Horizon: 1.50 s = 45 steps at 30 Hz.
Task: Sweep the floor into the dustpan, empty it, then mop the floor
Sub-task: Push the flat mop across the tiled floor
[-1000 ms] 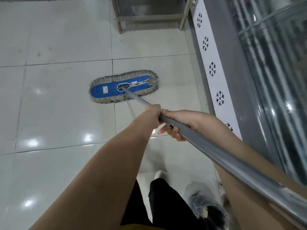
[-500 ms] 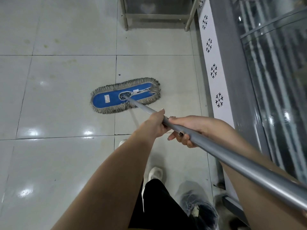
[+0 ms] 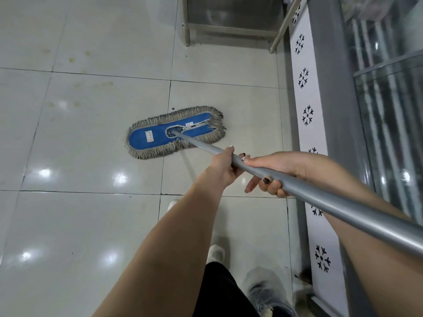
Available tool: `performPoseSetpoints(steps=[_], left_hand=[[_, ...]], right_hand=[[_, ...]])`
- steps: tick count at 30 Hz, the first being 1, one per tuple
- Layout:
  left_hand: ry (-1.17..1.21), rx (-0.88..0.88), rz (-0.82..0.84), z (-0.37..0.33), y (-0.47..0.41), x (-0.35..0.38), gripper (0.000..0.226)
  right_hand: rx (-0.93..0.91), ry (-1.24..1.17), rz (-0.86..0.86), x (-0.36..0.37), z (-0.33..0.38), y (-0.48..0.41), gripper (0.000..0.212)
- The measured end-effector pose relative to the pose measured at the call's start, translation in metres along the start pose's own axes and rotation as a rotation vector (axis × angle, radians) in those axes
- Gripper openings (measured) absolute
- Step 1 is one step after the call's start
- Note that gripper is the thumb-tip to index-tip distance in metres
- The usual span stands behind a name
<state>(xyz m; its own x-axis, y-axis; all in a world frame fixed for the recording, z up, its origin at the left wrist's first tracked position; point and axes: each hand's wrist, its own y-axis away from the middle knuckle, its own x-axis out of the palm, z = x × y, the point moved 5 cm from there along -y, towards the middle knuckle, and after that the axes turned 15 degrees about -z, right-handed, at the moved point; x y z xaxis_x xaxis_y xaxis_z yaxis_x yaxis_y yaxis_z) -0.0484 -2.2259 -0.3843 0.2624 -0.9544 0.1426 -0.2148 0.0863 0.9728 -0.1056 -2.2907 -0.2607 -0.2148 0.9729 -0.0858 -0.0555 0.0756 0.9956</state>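
- The flat blue mop head (image 3: 158, 135), edged all round with a grey-beige string fringe, is seen lying flat on the pale glossy tiled floor (image 3: 80, 213), ahead of the person and a little to the left of centre.
- It is laid at a slant, its right end farther away, and a dark tile joint is straddled by it.
- A small white label is carried on its blue top, left of the joint where the grey metal pole (image 3: 332, 202) is fixed.
- The pole is run back from that joint to the lower right edge of the view.
- And the hands: the pole is gripped by the left hand (image 3: 223, 165), fingers curled round it from the left side.
- Just behind it, the pole is held by the right hand (image 3: 279, 168), dark-nailed fingers (image 3: 269, 185) hooked underneath, one finger left looser and pointed downward.
- The two hands are set just beside each other.
- A tiny dark speck (image 3: 173, 108) is spotted just beyond the fringe, and faint yellowish stains (image 3: 75, 58) are marked on the far tiles.
- Below, black trousers (image 3: 219, 291) and a white shoe (image 3: 216, 252) are shown.
- To the right, a glass-fronted cabinet (image 3: 389, 133) is flanked by a white strip printed with black snowflakes (image 3: 307, 115); pale metal frame legs (image 3: 187, 30) are stood on the floor at the top.
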Motion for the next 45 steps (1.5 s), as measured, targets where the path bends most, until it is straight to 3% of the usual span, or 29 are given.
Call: performPoseSetpoints(steps=[11,14,26,40,45], left_hand=[[0.214,0.118,-0.025,-0.130,-0.054,0.004,0.016],[0.291,0.133,0.033,-0.176,-0.064,0.020,0.016],[0.465,0.106,-0.031,-0.308,-0.067,0.070,0.020],[0.536,0.105,-0.161,-0.341,-0.084,0.176,0.019],[0.600,0.104,-0.193,-0.334,-0.088,0.212,0.028]], right_hand=[[-0.119,0.183,-0.078,-0.010,0.143,-0.031,0.067],[-0.125,0.229,-0.072,-0.025,0.196,-0.033,0.068],[-0.147,0.459,-0.102,-0.071,0.348,-0.017,0.070],[-0.166,0.587,-0.102,-0.185,0.398,-0.041,0.061],[-0.198,0.482,-0.071,-0.221,0.396,-0.051,0.047]])
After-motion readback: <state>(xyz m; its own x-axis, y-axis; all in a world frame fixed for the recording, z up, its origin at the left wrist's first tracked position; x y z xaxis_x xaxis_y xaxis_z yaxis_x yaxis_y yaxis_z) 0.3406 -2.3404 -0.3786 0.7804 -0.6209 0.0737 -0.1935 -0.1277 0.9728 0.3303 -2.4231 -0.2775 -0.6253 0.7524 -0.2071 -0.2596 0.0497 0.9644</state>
